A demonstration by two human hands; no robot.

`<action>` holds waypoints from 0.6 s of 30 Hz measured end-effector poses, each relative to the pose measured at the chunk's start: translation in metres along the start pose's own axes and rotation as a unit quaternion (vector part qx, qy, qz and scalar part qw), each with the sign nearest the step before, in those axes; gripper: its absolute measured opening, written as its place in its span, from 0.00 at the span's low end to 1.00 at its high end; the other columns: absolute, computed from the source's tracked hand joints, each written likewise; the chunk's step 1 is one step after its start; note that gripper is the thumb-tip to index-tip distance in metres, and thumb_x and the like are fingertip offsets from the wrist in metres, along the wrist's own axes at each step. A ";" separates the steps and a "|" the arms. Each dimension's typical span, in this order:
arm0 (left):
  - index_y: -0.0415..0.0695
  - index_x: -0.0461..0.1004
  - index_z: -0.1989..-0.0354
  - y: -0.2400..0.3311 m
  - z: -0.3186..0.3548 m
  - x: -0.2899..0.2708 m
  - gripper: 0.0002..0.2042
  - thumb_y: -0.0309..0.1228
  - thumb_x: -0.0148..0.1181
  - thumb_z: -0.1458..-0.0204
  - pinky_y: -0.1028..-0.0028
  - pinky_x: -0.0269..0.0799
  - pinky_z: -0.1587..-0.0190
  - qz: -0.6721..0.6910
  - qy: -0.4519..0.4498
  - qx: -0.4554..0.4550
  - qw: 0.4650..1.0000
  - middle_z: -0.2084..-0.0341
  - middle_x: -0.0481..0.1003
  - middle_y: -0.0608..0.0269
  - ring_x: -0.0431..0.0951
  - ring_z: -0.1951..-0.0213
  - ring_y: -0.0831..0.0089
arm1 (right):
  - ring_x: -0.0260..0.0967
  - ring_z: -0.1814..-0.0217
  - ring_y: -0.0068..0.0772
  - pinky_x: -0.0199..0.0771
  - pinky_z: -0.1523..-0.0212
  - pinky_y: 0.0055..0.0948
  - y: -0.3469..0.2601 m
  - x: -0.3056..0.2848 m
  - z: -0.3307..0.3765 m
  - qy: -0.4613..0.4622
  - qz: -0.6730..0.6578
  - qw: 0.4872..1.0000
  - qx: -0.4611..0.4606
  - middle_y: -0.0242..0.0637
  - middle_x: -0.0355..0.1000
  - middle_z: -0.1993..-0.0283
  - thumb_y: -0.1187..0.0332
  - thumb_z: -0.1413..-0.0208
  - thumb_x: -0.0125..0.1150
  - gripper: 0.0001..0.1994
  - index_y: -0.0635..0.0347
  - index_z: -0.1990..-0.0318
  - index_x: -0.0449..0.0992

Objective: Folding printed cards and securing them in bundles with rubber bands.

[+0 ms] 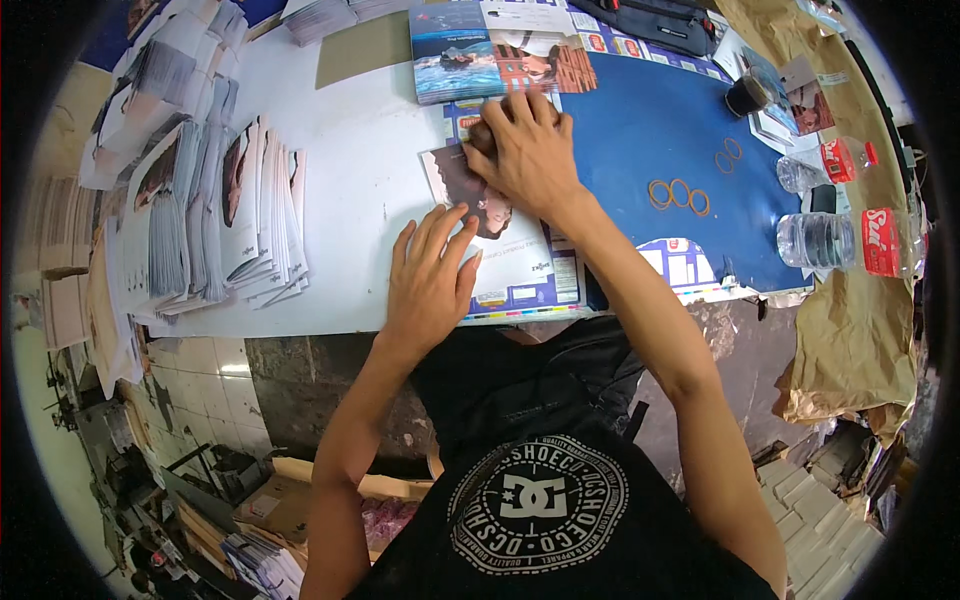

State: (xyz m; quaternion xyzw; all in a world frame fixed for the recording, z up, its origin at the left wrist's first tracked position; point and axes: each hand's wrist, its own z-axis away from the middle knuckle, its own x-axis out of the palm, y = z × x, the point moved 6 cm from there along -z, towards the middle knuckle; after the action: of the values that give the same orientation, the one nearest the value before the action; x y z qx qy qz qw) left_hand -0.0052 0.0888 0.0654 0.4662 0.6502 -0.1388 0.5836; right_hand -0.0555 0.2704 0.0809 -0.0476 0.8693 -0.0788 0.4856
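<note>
A printed brochure [525, 262] with a portrait picture lies on the table in front of me. My left hand [432, 275] rests on its left part, fingers stretched and a little apart. Over the brochure's far end is my right hand [525, 150], its fingers bent and knuckles raised. Something dark and brownish shows beneath that palm, mostly hidden, and I cannot make out what it is. Just beyond the right fingertips sits a stack of brochures [455, 68] with colourful covers. Printed sheets lie under the brochure.
Several rubber bands [680, 194] lie on the blue surface [640, 130] at the right. Two plastic bottles [818, 240] and a dark cup [747, 95] stand near the right edge. Piles of folded brochures [185, 215] fill the left side. A black bag [660, 25] lies at the back.
</note>
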 end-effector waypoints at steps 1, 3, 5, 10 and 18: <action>0.41 0.73 0.38 -0.001 0.001 0.000 0.20 0.33 0.60 0.37 0.47 0.57 0.30 0.000 -0.001 -0.003 1.000 0.35 0.69 0.57 0.66 0.31 0.56 | 0.65 0.42 0.47 0.65 0.48 0.55 -0.004 -0.007 0.014 -0.012 -0.019 1.000 -0.006 0.40 0.69 0.49 0.50 0.46 0.67 0.21 0.52 0.51 0.74; 0.41 0.74 0.39 -0.001 0.000 -0.003 0.19 0.33 0.59 0.37 0.47 0.57 0.30 0.009 0.009 0.004 1.000 0.35 0.69 0.57 0.66 0.31 0.55 | 0.65 0.41 0.47 0.63 0.46 0.55 -0.012 -0.030 0.050 -0.035 -0.031 0.999 -0.013 0.39 0.68 0.49 0.52 0.48 0.68 0.21 0.51 0.51 0.74; 0.40 0.73 0.38 -0.001 -0.002 -0.007 0.19 0.31 0.59 0.37 0.48 0.58 0.31 0.019 0.004 0.005 1.000 0.35 0.69 0.55 0.67 0.32 0.54 | 0.64 0.40 0.47 0.62 0.45 0.56 -0.023 -0.057 0.093 -0.062 -0.031 0.997 -0.015 0.39 0.67 0.48 0.53 0.51 0.69 0.21 0.50 0.52 0.74; 0.38 0.72 0.38 0.018 -0.018 -0.018 0.21 0.27 0.60 0.40 0.50 0.59 0.32 0.004 -0.026 -0.015 1.000 0.38 0.70 0.52 0.68 0.35 0.51 | 0.64 0.38 0.48 0.62 0.43 0.56 -0.026 -0.098 0.145 -0.099 -0.053 0.994 -0.002 0.39 0.68 0.46 0.54 0.54 0.73 0.23 0.51 0.52 0.74; 0.36 0.69 0.35 0.089 0.024 0.028 0.29 0.42 0.63 0.41 0.40 0.53 0.29 0.018 -0.059 0.034 0.998 0.31 0.62 0.45 0.60 0.29 0.44 | 0.65 0.43 0.48 0.63 0.45 0.49 0.003 -0.076 0.076 -0.041 -0.088 0.995 0.033 0.40 0.70 0.50 0.53 0.48 0.71 0.21 0.56 0.53 0.76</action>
State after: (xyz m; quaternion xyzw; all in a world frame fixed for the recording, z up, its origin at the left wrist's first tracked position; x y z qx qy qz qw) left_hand 0.0811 0.1307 0.0660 0.4884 0.6011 -0.1773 0.6073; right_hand 0.0492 0.2789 0.1046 -0.1104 0.8382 -0.1481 0.5131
